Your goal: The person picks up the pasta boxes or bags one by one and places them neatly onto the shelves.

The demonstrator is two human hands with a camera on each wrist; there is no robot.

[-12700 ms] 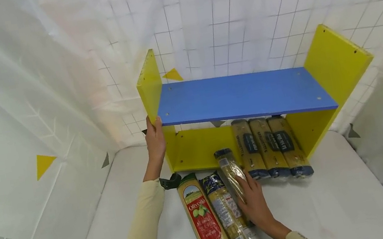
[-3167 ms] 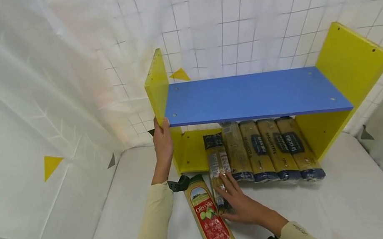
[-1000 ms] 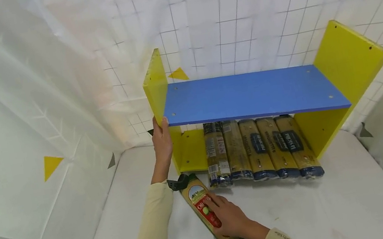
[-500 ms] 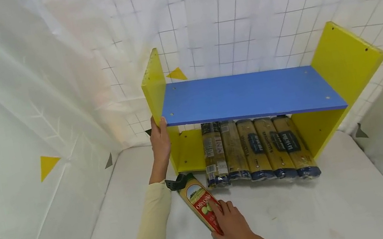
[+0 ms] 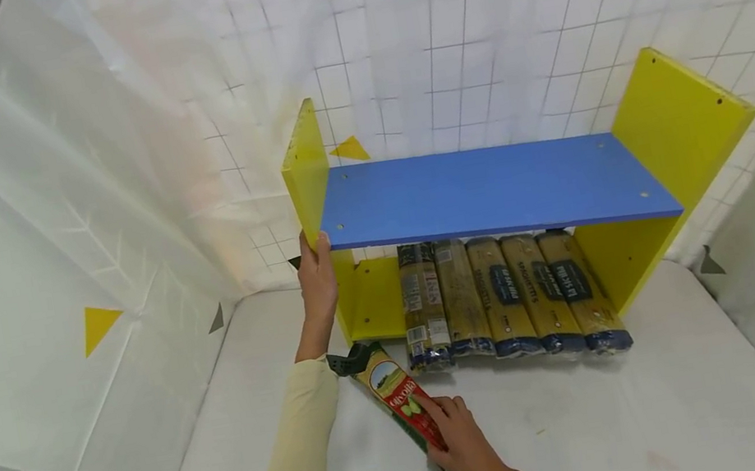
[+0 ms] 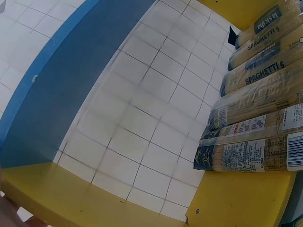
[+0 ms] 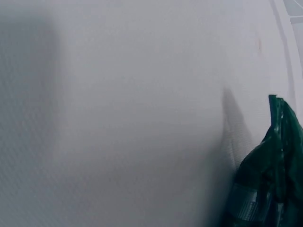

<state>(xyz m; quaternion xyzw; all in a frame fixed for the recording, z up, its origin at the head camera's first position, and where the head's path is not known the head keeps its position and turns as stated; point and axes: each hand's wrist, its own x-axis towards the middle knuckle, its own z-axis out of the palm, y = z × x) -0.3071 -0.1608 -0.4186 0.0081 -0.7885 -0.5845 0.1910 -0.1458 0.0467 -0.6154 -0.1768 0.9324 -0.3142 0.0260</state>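
My left hand (image 5: 317,287) grips the yellow left side panel (image 5: 306,168) of a small shelf, thumb on its front edge just under the blue board. My right hand (image 5: 468,454) holds a red-labelled Olivoilà pasta pack (image 5: 389,383) by its lower half, turned partly on its side, in front of the shelf. Its upper end lies close by the left wristband; its green end (image 7: 277,170) shows in the right wrist view. Several spaghetti packs (image 5: 505,293) lie side by side below the blue board, the leftmost a blue-ended pack (image 6: 251,153) with barcodes.
The blue board (image 5: 490,190) spans the two yellow sides above the packs. Left of the row, bare yellow bottom board (image 5: 375,302) shows. The right side panel (image 5: 682,126) stands beside the last pack. A white-covered table (image 5: 604,422) lies in front; a gridded sheet hangs behind.
Earlier, the right hand moved two packs from the table into the row, then went to the Olivoilà pack. Since half a second ago that pack has turned further on its side. The left hand stays put.
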